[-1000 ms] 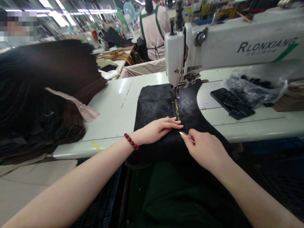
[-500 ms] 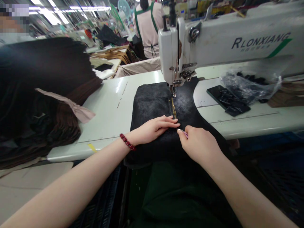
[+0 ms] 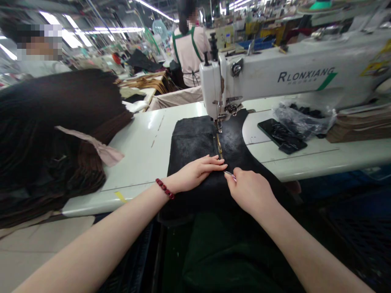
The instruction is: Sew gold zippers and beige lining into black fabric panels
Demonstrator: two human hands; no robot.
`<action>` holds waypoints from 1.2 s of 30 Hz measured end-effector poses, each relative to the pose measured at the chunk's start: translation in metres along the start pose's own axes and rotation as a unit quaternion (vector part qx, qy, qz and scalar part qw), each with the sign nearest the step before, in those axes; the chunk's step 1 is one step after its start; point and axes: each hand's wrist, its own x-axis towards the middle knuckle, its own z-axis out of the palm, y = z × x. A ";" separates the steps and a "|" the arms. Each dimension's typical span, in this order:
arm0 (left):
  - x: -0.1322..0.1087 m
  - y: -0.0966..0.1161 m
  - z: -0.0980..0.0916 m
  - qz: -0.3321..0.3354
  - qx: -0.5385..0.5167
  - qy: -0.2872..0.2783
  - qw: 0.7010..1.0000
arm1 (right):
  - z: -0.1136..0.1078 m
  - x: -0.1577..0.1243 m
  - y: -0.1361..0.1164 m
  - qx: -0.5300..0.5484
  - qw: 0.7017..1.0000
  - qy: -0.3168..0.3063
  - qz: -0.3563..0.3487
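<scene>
A black leather-like panel (image 3: 192, 142) lies under the sewing machine's presser foot (image 3: 218, 129). A brass-coloured zipper (image 3: 219, 146) runs through it toward me from the foot. My left hand (image 3: 200, 171) rests on the panel, fingers stretched out and close together, their tips beside the near end of the zipper. Just to the right, my right hand (image 3: 252, 189) is closed around a slim tool with a silver tip and pinkish handle (image 3: 229, 175). Its tip points toward my left fingertips. Most of the tool is hidden in my fist, so its exact kind does not show.
Stacked dark panels (image 3: 61, 122) with a pale strip (image 3: 91, 142) stand on the left. Right of the panel lie a phone (image 3: 269, 130), a plastic bag of black pieces (image 3: 305, 116) and brown stacked pieces (image 3: 360, 124). The machine arm (image 3: 275, 73) spans above. People work behind.
The head view has tilted up and turned slightly right, so the scene sits lower and further left. Both hands keep nearly the same pose by the zipper end; the panel stays under the foot.
</scene>
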 end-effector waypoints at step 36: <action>-0.002 0.010 -0.002 -0.025 0.042 0.004 0.999 | -0.070 0.059 0.115 0.484 0.830 0.269 -0.072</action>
